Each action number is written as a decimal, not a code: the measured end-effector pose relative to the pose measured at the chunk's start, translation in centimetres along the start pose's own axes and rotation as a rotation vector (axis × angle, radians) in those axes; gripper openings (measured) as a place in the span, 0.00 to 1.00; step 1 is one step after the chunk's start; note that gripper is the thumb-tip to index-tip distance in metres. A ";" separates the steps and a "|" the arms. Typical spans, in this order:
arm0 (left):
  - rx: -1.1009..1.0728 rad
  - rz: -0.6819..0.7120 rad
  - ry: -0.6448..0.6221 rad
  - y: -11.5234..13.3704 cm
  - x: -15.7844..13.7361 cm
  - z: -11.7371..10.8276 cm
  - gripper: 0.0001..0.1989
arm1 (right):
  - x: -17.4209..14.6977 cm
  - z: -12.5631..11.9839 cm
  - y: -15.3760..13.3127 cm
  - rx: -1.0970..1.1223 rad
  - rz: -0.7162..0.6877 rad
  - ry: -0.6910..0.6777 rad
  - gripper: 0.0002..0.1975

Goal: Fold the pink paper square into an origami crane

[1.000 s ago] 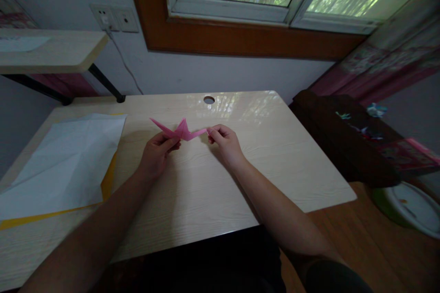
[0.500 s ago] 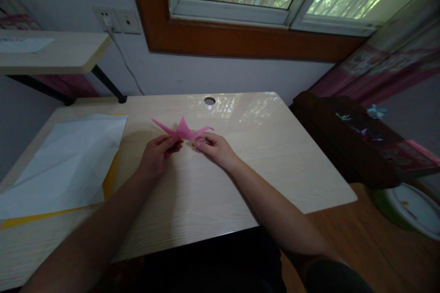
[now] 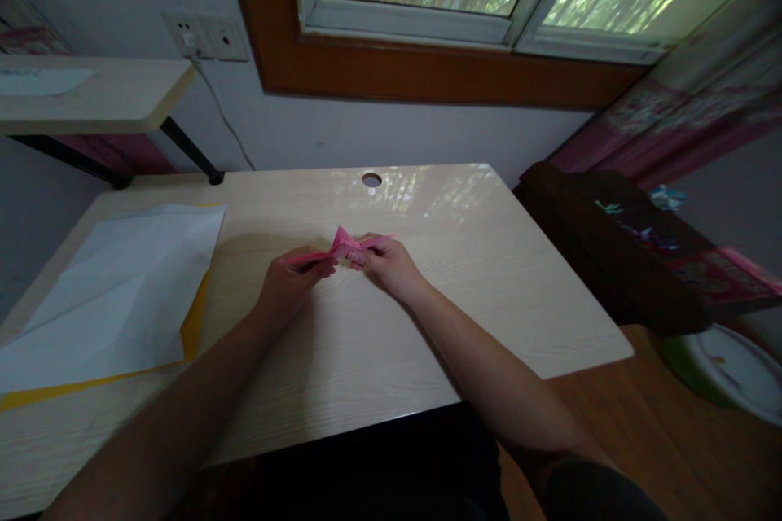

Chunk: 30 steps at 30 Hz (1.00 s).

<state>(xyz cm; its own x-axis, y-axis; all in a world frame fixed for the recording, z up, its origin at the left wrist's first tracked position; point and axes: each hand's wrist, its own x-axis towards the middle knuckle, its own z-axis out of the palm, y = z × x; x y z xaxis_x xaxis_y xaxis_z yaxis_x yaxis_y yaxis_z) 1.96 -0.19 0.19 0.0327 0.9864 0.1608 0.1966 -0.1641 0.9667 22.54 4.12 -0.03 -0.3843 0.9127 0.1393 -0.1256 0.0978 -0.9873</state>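
A pink origami crane (image 3: 342, 239) is held between both hands over the desk (image 3: 391, 342). My left hand (image 3: 297, 275) pinches its left side, thumb on top, with the long left point lying along the fingers. My right hand (image 3: 384, 262) grips the right side, and the slim right end sticks out over the knuckles. A small peak of folded paper stands up between the hands. Parts of the crane are hidden behind the fingers.
White paper (image 3: 134, 277) lies over a yellow sheet (image 3: 194, 321) on the desk's left. A raised shelf (image 3: 91, 110) stands at the back left. On the right, small folded-looking pieces (image 3: 653, 238) rest on a dark brown surface (image 3: 586, 220).
The crane has dropped slightly and shifted right. My left hand has moved from below its middle onto its left side, and my right hand has closed further over the right side.
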 end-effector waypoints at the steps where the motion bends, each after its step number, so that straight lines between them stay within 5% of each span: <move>1: 0.003 0.016 -0.010 0.2 -0.1 0.0 0.08 | 0.0 -0.1 0.0 -0.011 -0.018 0.003 0.13; 22: 0.043 0.222 -0.057 0.4 -0.4 -0.8 0.06 | -0.3 -0.4 -0.5 -0.059 -0.105 -0.047 0.13; 26: 0.179 0.372 -0.002 0.4 -0.2 -1.0 0.06 | -0.4 -0.4 -0.5 -0.135 -0.173 -0.020 0.09; 30: 0.309 0.544 0.034 0.4 -0.3 -1.1 0.06 | -0.7 -0.4 -0.4 -0.140 -0.179 0.044 0.17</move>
<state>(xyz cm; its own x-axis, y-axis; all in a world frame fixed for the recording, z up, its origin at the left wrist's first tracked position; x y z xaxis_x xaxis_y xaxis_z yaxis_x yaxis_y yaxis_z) 0.95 -0.56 0.76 0.1771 0.7605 0.6248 0.4350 -0.6299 0.6434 23.23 3.57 0.27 -0.3265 0.8921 0.3125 -0.0592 0.3106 -0.9487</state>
